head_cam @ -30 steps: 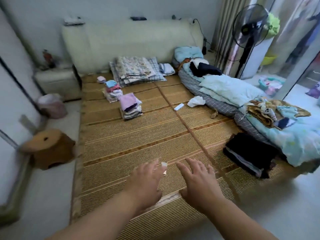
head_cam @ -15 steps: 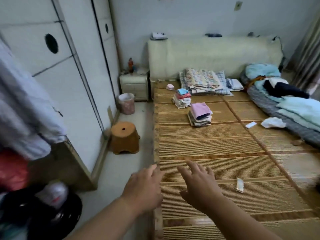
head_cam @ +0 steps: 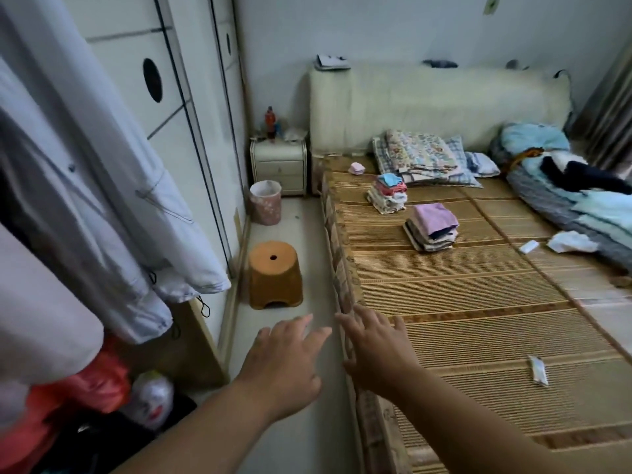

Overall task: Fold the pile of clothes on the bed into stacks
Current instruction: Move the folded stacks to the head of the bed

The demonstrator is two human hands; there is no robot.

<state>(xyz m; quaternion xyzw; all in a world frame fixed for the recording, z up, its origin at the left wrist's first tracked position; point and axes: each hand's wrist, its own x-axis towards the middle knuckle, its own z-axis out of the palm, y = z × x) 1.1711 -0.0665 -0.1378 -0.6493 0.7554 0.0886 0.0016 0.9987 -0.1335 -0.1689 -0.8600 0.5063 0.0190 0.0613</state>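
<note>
- Left hand (head_cam: 280, 364): palm down, fingers spread wide, empty. It hangs over the floor strip (head_cam: 307, 268) between wardrobe and bed; touches nothing visible.
- Right hand (head_cam: 376, 350): palm down, fingers splayed, empty. Fingertips (head_cam: 342, 318) lie over the bed's left edge (head_cam: 338, 268); whether they touch the mat (head_cam: 461, 292) cannot be told.
- The two hands sit close, thumbs near one another, a narrow gap between.
- Mat ahead of the right hand is bare up to the stacks. One small white packet (head_cam: 538, 371) lies to the hand's right, apart from it.
- Floor strip is narrow. Orange stool (head_cam: 274, 274) stands in it ahead of the left hand; beyond it a pink bin (head_cam: 265, 202), then a nightstand (head_cam: 278, 167) against the headboard (head_cam: 437, 104).
- Hanging pale garments (head_cam: 102, 200) crowd the left side, in front of the wardrobe doors (head_cam: 164, 97).
- Folded stacks: near stack (head_cam: 431, 230), purple on top; far stack (head_cam: 388, 196), blue on top, just behind it. Both sit left of the mat's centre seam.
- Folded patterned bedding (head_cam: 420, 155) lies at the headboard.
- Unfolded pile (head_cam: 574, 186), blue, grey and dark items, runs along the bed's right side. A white cloth (head_cam: 571, 241) lies just beside it on the mat.
</note>
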